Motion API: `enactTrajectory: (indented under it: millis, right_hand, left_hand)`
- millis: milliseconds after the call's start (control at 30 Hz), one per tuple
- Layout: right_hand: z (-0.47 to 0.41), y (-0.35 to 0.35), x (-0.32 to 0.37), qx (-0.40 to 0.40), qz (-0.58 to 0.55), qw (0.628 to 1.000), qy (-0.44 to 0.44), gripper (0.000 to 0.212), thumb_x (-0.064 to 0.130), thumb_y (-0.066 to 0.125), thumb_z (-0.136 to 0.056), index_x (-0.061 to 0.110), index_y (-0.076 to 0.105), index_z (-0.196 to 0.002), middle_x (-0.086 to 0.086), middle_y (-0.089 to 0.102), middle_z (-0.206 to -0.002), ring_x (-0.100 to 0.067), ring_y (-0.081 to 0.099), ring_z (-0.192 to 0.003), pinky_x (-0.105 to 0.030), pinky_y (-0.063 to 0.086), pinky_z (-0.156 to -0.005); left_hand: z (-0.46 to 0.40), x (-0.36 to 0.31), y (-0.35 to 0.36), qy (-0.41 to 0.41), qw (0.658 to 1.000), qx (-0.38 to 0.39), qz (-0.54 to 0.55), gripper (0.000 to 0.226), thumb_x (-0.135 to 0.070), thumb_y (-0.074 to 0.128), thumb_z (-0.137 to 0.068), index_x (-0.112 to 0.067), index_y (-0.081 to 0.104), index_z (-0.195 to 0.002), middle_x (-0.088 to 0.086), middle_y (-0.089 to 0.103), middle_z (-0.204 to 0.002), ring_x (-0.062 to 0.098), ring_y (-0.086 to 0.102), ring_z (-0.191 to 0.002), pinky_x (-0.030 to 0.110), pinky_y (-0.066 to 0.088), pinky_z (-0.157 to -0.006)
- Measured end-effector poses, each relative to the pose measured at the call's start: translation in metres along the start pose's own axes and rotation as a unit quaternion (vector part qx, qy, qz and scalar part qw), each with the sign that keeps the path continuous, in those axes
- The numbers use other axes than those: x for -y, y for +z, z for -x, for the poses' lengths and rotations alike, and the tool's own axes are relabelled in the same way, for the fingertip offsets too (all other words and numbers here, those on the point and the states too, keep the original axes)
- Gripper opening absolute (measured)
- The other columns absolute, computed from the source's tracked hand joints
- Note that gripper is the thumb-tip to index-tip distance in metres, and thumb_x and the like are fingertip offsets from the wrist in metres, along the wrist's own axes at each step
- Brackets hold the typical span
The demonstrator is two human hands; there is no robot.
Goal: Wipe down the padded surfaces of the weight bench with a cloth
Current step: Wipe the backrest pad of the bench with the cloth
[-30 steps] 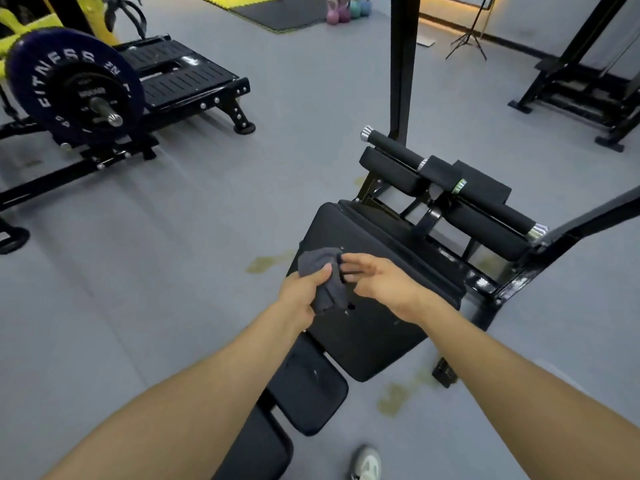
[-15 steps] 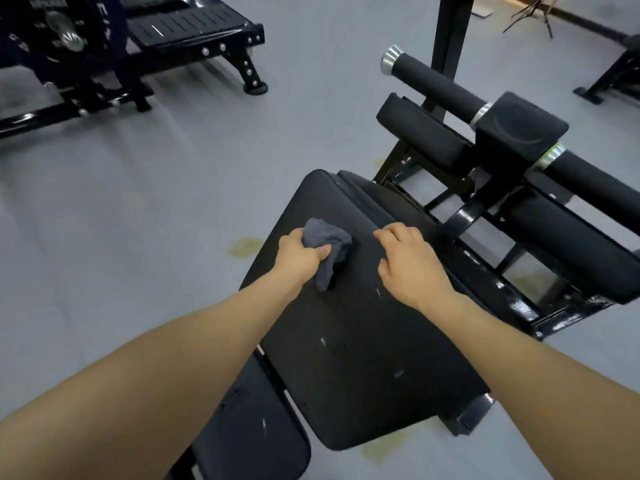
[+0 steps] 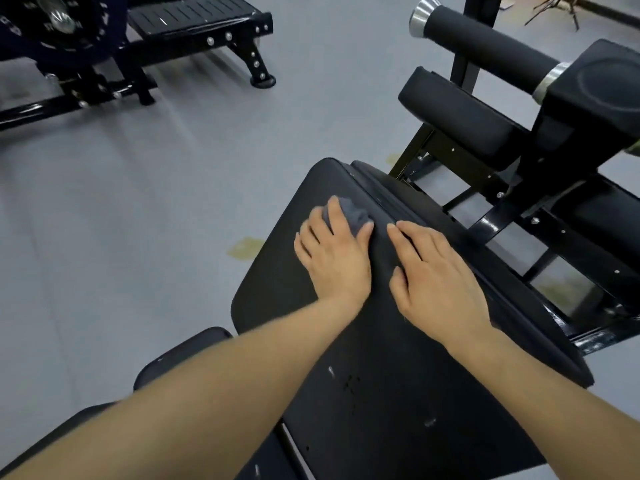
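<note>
The weight bench's large black back pad (image 3: 277, 271) fills the middle of the head view, scuffed with small white marks. A crumpled grey cloth (image 3: 354, 212) lies on its far part. My left hand (image 3: 332, 258) presses the cloth down with fingers spread and mostly straight; most of the cloth is hidden beneath them. My right hand (image 3: 433, 278) rests flat on the pad just right of it, holding nothing. A smaller seat pad (image 3: 183, 351) shows under my left forearm. Black foam rollers (image 3: 485, 39) and a flat leg pad (image 3: 457, 116) sit beyond the back pad.
The bench's black steel frame (image 3: 491, 223) runs along the pad's right side. A plate-loaded machine with a ribbed footplate (image 3: 194, 15) stands at the top left on the grey floor (image 3: 121, 220). A black upright post (image 3: 472, 36) rises behind the rollers.
My left hand has flattened out over the cloth and pushed it a little further up the pad. My right hand has spread flat beside it. The camera has moved closer.
</note>
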State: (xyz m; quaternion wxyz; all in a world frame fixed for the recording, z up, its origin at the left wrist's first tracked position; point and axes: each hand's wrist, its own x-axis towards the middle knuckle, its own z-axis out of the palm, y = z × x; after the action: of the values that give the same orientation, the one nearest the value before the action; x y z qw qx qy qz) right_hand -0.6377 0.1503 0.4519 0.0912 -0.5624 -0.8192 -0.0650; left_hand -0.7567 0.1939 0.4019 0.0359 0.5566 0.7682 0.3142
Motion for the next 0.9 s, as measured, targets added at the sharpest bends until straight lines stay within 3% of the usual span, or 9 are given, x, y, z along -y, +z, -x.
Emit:
enactTrajectory:
  millis: [100, 200, 367, 433, 500, 700, 800, 900]
  right_hand:
    - [-0.001, 0.002, 0.002, -0.002, 0.02, 1.0, 0.008, 0.055, 0.025, 0.036, -0.085, 0.004, 0.047, -0.135, -0.01, 0.053, -0.129, -0.023, 0.05, -0.116, -0.033, 0.046, -0.095]
    - [-0.003, 0.003, 0.004, -0.008, 0.029, 0.999, 0.013, 0.056, 0.027, 0.035, -0.085, 0.004, 0.048, -0.134, -0.009, 0.055, -0.127, -0.022, 0.05, -0.114, -0.033, 0.047, -0.093]
    - [-0.002, 0.003, 0.005, -0.017, 0.033, 0.999, 0.017, 0.056, 0.026, 0.033, -0.084, 0.003, 0.049, -0.133, -0.01, 0.057, -0.126, -0.022, 0.049, -0.114, -0.034, 0.047, -0.094]
    - [-0.002, 0.003, 0.006, -0.019, 0.034, 0.999, 0.02, 0.056, 0.026, 0.032, -0.084, 0.002, 0.05, -0.132, -0.011, 0.057, -0.126, -0.021, 0.045, -0.114, -0.035, 0.046, -0.096]
    - [-0.003, 0.003, 0.007, -0.019, 0.036, 0.999, 0.022, 0.057, 0.026, 0.032, -0.084, 0.002, 0.05, -0.132, -0.012, 0.057, -0.127, -0.02, 0.043, -0.114, -0.035, 0.045, -0.096]
    - [-0.003, 0.005, 0.008, -0.02, 0.054, 0.998, 0.018, 0.057, 0.027, 0.031, -0.085, 0.002, 0.049, -0.133, -0.012, 0.057, -0.126, -0.024, 0.053, -0.111, -0.036, 0.046, -0.095]
    - [-0.002, 0.004, 0.008, -0.016, 0.059, 0.998, 0.019, 0.058, 0.027, 0.031, -0.085, 0.002, 0.049, -0.134, -0.011, 0.057, -0.127, -0.022, 0.049, -0.112, -0.035, 0.046, -0.096]
    - [-0.001, 0.004, 0.008, -0.011, 0.051, 0.998, 0.021, 0.057, 0.027, 0.031, -0.085, 0.0, 0.05, -0.133, -0.012, 0.057, -0.127, -0.021, 0.046, -0.111, -0.035, 0.046, -0.095]
  left_hand:
    - [-0.066, -0.015, -0.002, -0.047, 0.998, 0.026, 0.017, 0.059, -0.049, 0.047, -0.089, -0.014, 0.041, -0.136, 0.014, 0.044, -0.133, 0.034, 0.044, -0.117, 0.046, 0.033, -0.098]
    - [-0.109, -0.023, -0.007, -0.054, 0.994, 0.097, 0.002, 0.056, -0.048, 0.04, -0.095, -0.02, 0.026, -0.141, 0.009, 0.028, -0.142, 0.029, 0.031, -0.124, 0.04, 0.023, -0.102]
    - [-0.025, 0.012, -0.006, 0.04, 0.999, 0.026, 0.019, 0.048, -0.041, 0.049, -0.088, -0.016, 0.043, -0.128, 0.014, 0.046, -0.125, 0.035, 0.047, -0.104, 0.048, 0.041, -0.088]
    - [0.012, 0.019, -0.011, 0.067, 0.996, 0.045, 0.031, 0.046, -0.043, 0.043, -0.085, -0.018, 0.043, -0.123, 0.014, 0.049, -0.121, 0.035, 0.05, -0.099, 0.049, 0.045, -0.084]
    - [0.003, 0.015, -0.012, 0.07, 0.994, 0.072, 0.047, 0.045, -0.043, 0.043, -0.087, -0.019, 0.043, -0.125, 0.013, 0.046, -0.125, 0.035, 0.047, -0.103, 0.049, 0.042, -0.089]
    - [-0.095, -0.01, -0.006, -0.074, 0.99, 0.115, 0.037, 0.047, -0.047, 0.039, -0.095, -0.025, 0.03, -0.135, 0.003, 0.026, -0.14, 0.027, 0.029, -0.122, 0.04, 0.025, -0.102]
    - [-0.091, -0.002, -0.012, -0.054, 0.989, 0.113, 0.073, 0.045, -0.045, 0.041, -0.095, -0.026, 0.032, -0.135, 0.003, 0.027, -0.137, 0.027, 0.029, -0.12, 0.039, 0.027, -0.1]
    - [-0.025, 0.012, -0.02, 0.015, 0.993, 0.103, 0.054, 0.046, -0.04, 0.048, -0.093, -0.023, 0.038, -0.134, 0.009, 0.033, -0.134, 0.032, 0.033, -0.116, 0.045, 0.031, -0.1]
